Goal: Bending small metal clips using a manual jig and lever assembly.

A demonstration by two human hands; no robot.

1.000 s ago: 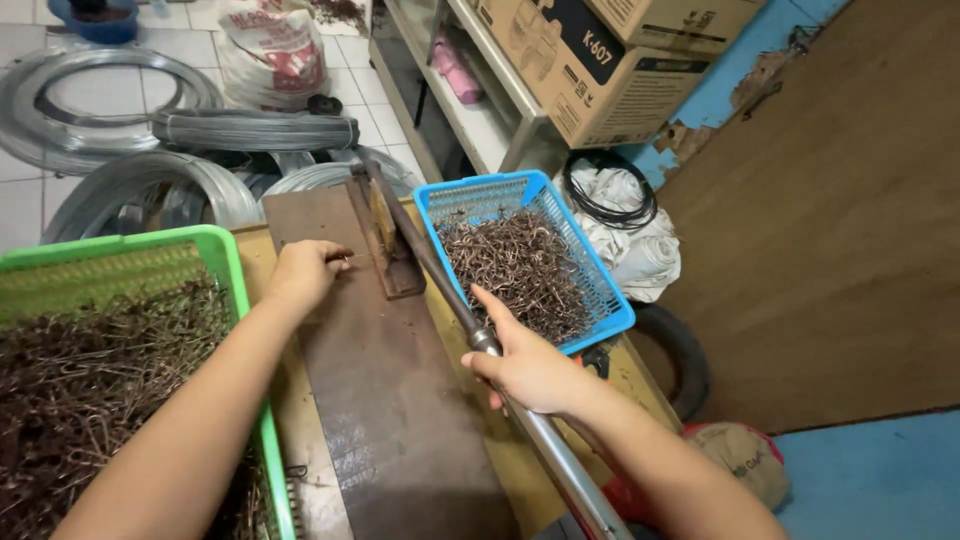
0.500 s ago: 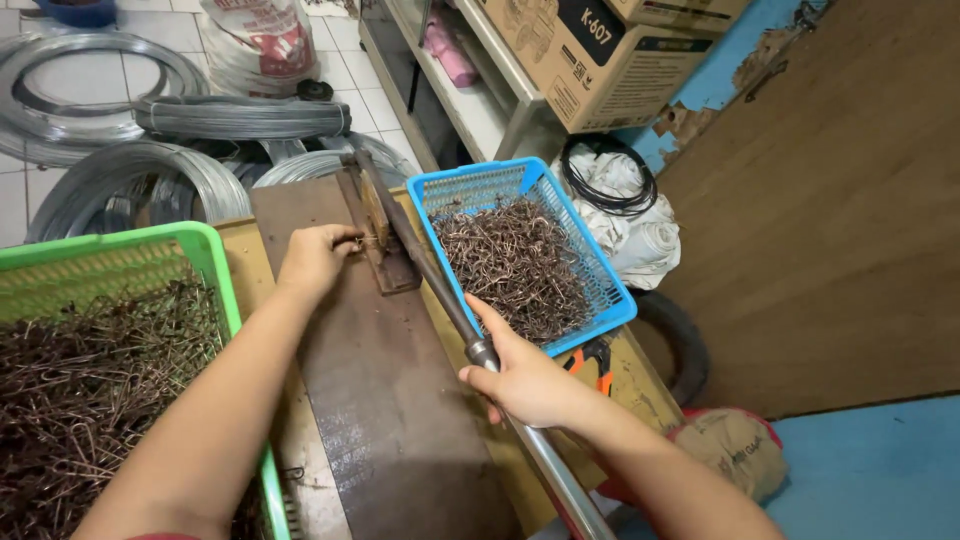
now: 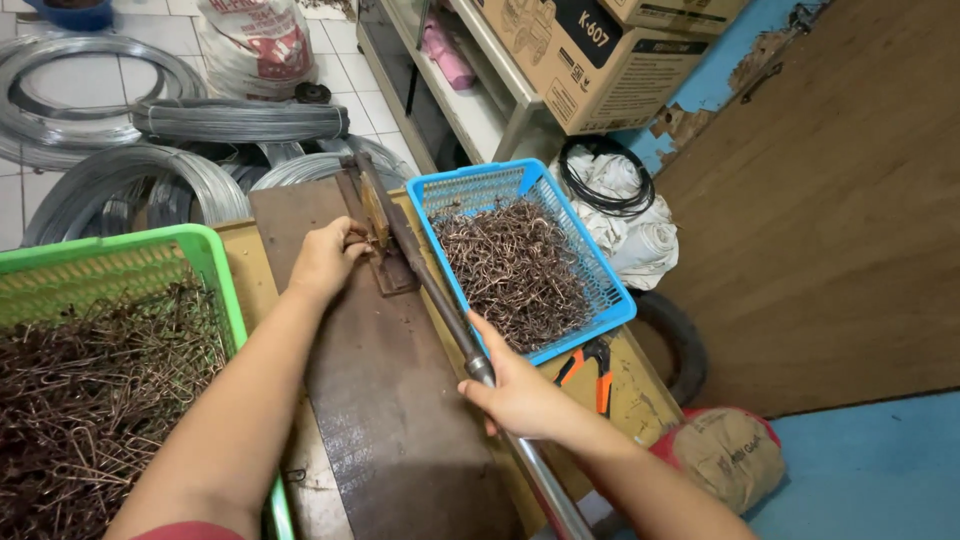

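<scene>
The lever bar (image 3: 440,300) lies diagonally across the brown steel plate (image 3: 390,400), between the two baskets. The right hand (image 3: 515,395) grips it mid-length, fingers wrapped around it. The left hand (image 3: 325,258) rests at the bending jig (image 3: 378,235), fingers curled together at the jig. Compared with half a second ago, both hands hold the same positions. The green basket (image 3: 210,250) of wire pieces sits left, the blue basket (image 3: 540,190) right. Wire coils (image 3: 120,180) lie on the tiled floor (image 3: 345,95); orange pliers (image 3: 590,365) rest on the bench.
</scene>
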